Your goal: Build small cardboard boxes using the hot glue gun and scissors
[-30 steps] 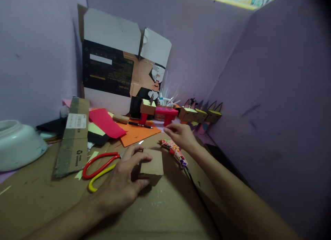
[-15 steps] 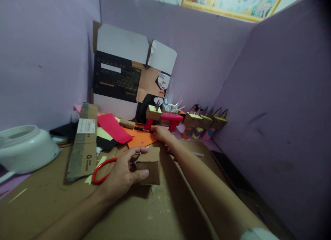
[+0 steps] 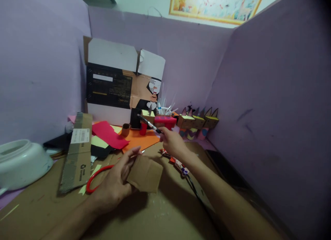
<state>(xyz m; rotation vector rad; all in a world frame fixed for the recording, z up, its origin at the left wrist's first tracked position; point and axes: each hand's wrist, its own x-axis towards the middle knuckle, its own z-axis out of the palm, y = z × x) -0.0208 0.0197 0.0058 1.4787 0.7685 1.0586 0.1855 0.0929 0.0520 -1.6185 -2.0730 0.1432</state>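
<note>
My left hand [image 3: 113, 185] grips a small brown cardboard piece [image 3: 145, 174] and holds it tilted just above the cardboard work surface [image 3: 160, 216]. My right hand [image 3: 172, 142] is further back, closed on a black pen [image 3: 149, 123] that points up and to the left over the orange paper [image 3: 141, 138]. A patterned glue gun [image 3: 176, 160] with a black cord lies under my right wrist. Red-handled scissors [image 3: 94, 176] lie partly hidden behind my left hand.
A flattened printed box [image 3: 116, 81] leans on the purple back wall. Red paper [image 3: 108, 133], a cardboard strip [image 3: 76, 152], a white bowl [image 3: 22, 162] and several small cardboard figures [image 3: 199, 121] lie around. A purple partition [image 3: 271, 112] closes the right side.
My right hand reached back to the orange paper, took up the black pen and lifted it. My left hand raised and tilted the cardboard piece off the surface.
</note>
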